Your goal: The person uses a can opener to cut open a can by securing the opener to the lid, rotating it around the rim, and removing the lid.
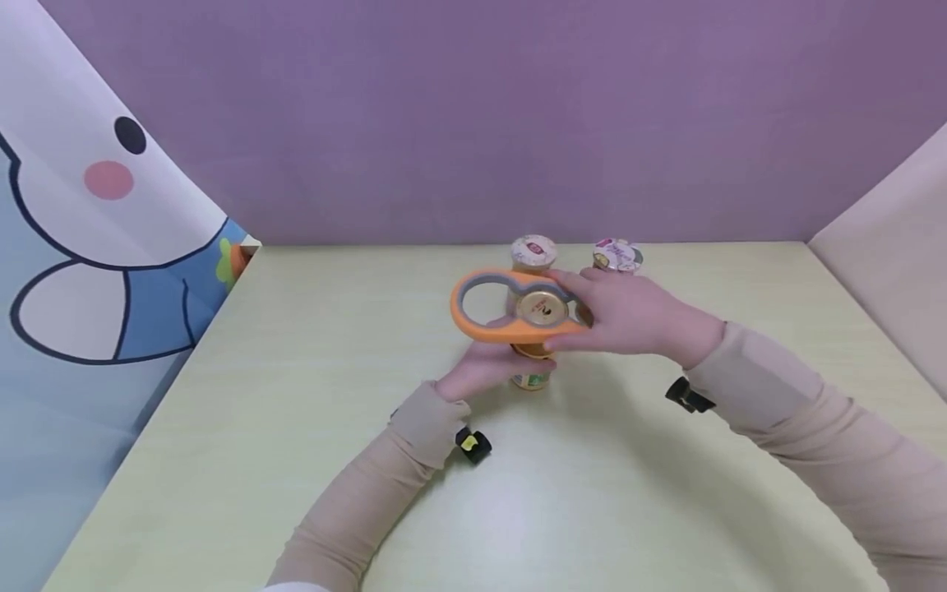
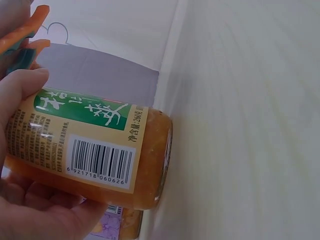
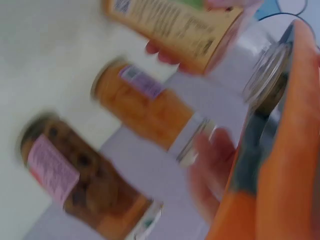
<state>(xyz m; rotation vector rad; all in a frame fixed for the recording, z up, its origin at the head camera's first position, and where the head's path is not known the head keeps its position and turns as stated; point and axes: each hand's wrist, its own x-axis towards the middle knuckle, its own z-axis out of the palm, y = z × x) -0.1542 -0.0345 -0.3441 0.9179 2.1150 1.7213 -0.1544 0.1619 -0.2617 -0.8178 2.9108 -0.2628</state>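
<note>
My left hand (image 1: 488, 368) grips a glass jar of orange-coloured contents (image 2: 100, 145) by its body. The jar has a green and cream label with a barcode, and its base is right at the table in the left wrist view. On top, its gold lid (image 1: 542, 308) sits inside the rear hole of an orange and grey jar opener (image 1: 510, 334). My right hand (image 1: 629, 316) holds the opener at its right end, thumb and fingers on opposite edges. The opener's larger loop extends to the left over my left hand.
Two more jars stand behind: one with orange pieces (image 3: 142, 105) and one with dark contents (image 3: 90, 180), both with patterned covers. A pale table (image 1: 333, 329) meets a purple backdrop (image 1: 481, 123). A cartoon-printed cloth (image 1: 66, 222) hangs at the left.
</note>
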